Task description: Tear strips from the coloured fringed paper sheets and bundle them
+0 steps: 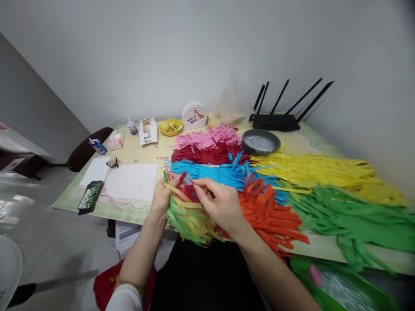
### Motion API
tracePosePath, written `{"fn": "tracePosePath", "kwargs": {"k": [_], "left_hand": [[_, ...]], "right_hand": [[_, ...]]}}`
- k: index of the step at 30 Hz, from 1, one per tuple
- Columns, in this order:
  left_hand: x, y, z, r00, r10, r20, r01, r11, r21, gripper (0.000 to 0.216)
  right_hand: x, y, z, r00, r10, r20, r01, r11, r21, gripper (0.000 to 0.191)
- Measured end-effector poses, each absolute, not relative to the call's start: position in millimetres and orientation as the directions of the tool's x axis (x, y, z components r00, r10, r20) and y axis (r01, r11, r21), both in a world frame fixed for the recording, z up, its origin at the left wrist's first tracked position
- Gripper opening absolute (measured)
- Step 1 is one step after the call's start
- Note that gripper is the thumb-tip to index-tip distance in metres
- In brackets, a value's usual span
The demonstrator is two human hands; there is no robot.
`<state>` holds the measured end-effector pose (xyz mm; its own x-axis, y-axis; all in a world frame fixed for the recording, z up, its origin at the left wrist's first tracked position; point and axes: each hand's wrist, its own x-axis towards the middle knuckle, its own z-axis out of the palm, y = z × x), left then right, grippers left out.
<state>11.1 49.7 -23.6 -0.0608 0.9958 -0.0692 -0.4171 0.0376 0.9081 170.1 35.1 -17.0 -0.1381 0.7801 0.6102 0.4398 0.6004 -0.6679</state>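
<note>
Soft, thin strips of green, yellow and dark red hang in a loose, floppy bundle (191,222) at the near edge of the table (141,153). Beyond it and to its right lie flat fringed sheets (217,175) in pink, dark red, blue, orange, yellow and green, their ends cut into ribbons. A round dark bowl (275,146) has whitish contents, hard to make out. A crumpled clear bag (231,103) blurs into the far wall (162,65); a green basket (301,273), near right, is cut off. The left hand (164,194) grips the bundle's top, partly hiding it; the right hand (222,203), fingers curled, pinches a dark red strip (183,177).
</note>
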Motion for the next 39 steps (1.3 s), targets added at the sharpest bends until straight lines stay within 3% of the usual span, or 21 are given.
{"fn": "tracePosePath", "kwargs": {"k": [6,10,15,18,20,22,24,26,29,31,35,39], "left_hand": [[14,49,-22,-0.072,0.995,-0.074,-0.401,0.039,0.915,0.04],[15,48,-24,-0.12,0.992,0.048,-0.26,-0.078,0.963,0.031],[13,44,-26,-0.037,0.977,0.21,-0.005,-0.211,0.978,0.016],[13,43,-27,0.035,0.985,0.168,0.061,-0.17,0.984,0.015],[13,45,-30,0.039,0.989,0.142,0.097,-0.145,0.985,0.016],[12,51,-35,0.004,0.992,0.126,0.118,-0.126,0.985,0.018],[8,60,-41,-0.029,0.995,0.1,0.1,-0.097,0.99,0.022],[1,70,-45,-0.038,0.996,0.082,0.071,-0.079,0.994,0.027],[-11,79,-47,-0.067,0.992,0.106,0.062,-0.102,0.993,0.032],[-15,80,-46,-0.07,0.993,0.097,0.011,-0.096,0.995,0.038],[-12,71,-38,0.01,0.997,0.077,-0.244,-0.073,0.967,0.041],[-3,61,-31,0.018,0.996,0.091,-0.353,-0.079,0.932,0.041]], "right_hand": [[171,35,-18,-0.143,0.787,0.6,0.427,0.596,-0.68,0.017],[171,37,-18,-0.145,0.816,0.559,0.399,0.565,-0.722,0.016],[175,46,-20,-0.24,0.924,0.298,0.109,0.331,-0.937,0.032],[178,55,-25,-0.292,0.924,0.246,-0.012,0.254,-0.967,0.017],[183,61,-27,-0.198,0.945,0.262,-0.114,0.243,-0.963,0.018],[192,68,-25,0.002,0.963,0.269,-0.286,0.258,-0.923,0.019],[207,75,-19,0.224,0.936,0.273,-0.428,0.346,-0.835,0.021],[225,84,-12,0.401,0.867,0.295,-0.461,0.47,-0.753,0.024],[246,92,-5,0.546,0.765,0.342,-0.388,0.593,-0.705,0.024],[247,90,-5,0.536,0.752,0.383,-0.284,0.588,-0.757,0.02],[220,69,-13,0.204,0.866,0.456,0.069,0.451,-0.89,0.011],[186,45,-16,-0.07,0.828,0.556,0.346,0.543,-0.765,0.011]]}}
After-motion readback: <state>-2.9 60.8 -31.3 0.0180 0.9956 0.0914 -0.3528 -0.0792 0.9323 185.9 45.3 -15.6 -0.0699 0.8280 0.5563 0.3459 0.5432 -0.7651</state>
